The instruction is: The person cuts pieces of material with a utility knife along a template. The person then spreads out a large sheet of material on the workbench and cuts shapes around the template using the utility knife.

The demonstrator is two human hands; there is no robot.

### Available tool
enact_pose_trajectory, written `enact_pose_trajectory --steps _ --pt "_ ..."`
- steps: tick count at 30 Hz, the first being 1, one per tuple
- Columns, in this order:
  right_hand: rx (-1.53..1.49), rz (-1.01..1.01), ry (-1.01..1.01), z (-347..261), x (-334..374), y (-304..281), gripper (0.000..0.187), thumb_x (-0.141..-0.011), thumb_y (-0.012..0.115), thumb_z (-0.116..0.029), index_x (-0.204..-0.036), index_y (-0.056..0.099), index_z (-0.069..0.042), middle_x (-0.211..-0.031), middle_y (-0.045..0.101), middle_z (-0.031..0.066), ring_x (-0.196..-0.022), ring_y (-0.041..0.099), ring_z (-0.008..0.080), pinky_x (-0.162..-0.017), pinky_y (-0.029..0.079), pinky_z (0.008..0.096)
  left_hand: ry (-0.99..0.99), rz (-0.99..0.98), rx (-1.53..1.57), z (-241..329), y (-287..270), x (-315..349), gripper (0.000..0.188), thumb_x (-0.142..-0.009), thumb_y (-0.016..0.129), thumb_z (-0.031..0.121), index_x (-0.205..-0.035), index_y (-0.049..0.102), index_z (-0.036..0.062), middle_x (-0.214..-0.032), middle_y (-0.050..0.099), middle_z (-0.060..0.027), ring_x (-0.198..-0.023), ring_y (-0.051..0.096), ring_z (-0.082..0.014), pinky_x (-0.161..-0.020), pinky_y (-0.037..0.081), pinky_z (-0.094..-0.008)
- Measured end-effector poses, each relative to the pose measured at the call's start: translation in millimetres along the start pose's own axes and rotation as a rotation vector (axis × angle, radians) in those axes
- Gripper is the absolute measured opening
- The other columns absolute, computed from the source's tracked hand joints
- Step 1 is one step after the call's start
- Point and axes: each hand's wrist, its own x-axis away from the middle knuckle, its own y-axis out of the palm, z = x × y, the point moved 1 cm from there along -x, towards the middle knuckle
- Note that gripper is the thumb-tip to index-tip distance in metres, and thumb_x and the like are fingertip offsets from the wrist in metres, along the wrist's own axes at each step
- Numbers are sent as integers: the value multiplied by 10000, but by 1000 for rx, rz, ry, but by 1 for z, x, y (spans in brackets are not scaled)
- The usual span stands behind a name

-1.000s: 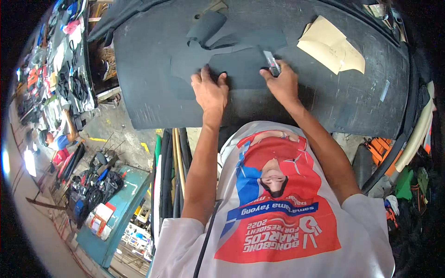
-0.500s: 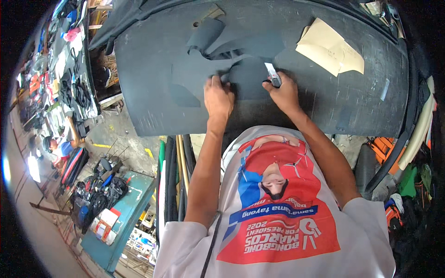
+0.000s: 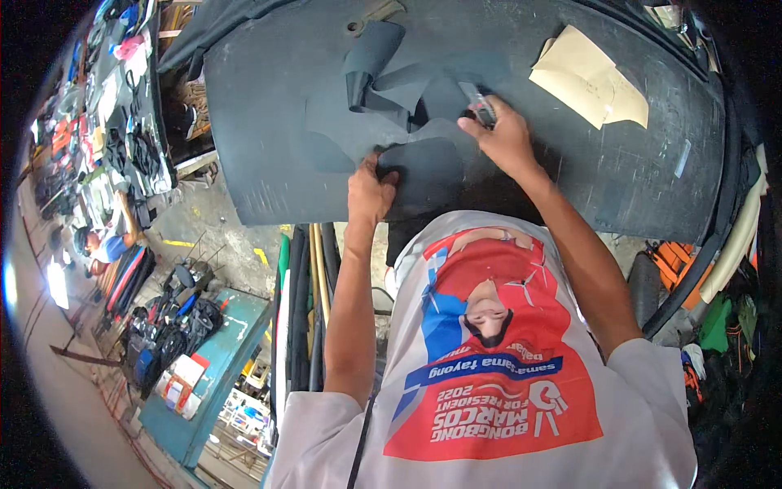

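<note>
My right hand (image 3: 507,143) is closed round a cutter knife (image 3: 482,111), its blurred blade pointing up and left over dark sheet material. My left hand (image 3: 371,196) pinches the left edge of a rounded dark grey sheet piece (image 3: 428,165) on the near part of the black work surface (image 3: 603,183). Just beyond this piece, a dark sheet offcut (image 3: 373,61) curls up from the surface, with narrow strips running right toward the knife. Another flat dark piece (image 3: 322,151) lies left of my left hand.
A creased tan paper pattern (image 3: 590,77) lies at the far right of the surface. A tool with a holed end (image 3: 376,16) rests at the far edge. Rolls of material (image 3: 305,310) stand below the near edge. A teal table (image 3: 220,350) and another person (image 3: 102,244) are at left.
My left hand has drawn the rounded piece nearer and to the left, apart from the curled offcut. My right hand has shifted slightly right and away with the knife.
</note>
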Motion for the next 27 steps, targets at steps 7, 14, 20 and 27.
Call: enact_pose_trajectory --steps 7,14,20,27 --pt "183 -387 -267 -34 17 9 367 -1023 583 -300 -1192 597 25 -1046 706 241 -975 709 416 -844 546 522 -76 -33 -103 6 -10 -9 498 -824 742 173 -1275 602 17 -1117 695 -291 -1081 639 -501 -909 531 -509" --pt "489 -456 -477 -42 20 37 189 -1016 551 -174 -1064 570 9 -954 676 242 -881 692 451 -774 556 533 -75 -53 -108 10 -8 -13 536 -813 714 137 -1309 573 -9 -1148 682 -312 -1102 633 -502 -947 528 -500" --pt "663 -451 -458 -48 15 62 121 -925 583 -94 -1016 564 -16 -939 676 249 -826 718 417 -700 585 495 -68 -77 -130 8 -7 -17 566 -794 711 126 -1319 563 -25 -1140 681 -327 -1100 642 -498 -952 535 -494" --pt "713 -450 -582 -39 5 43 128 -909 578 -87 -1021 584 -24 -935 696 237 -831 735 389 -687 595 486 -78 -66 -116 6 -6 -14 593 -765 703 82 -1330 563 -31 -1134 685 -325 -1107 648 -489 -957 544 -481"
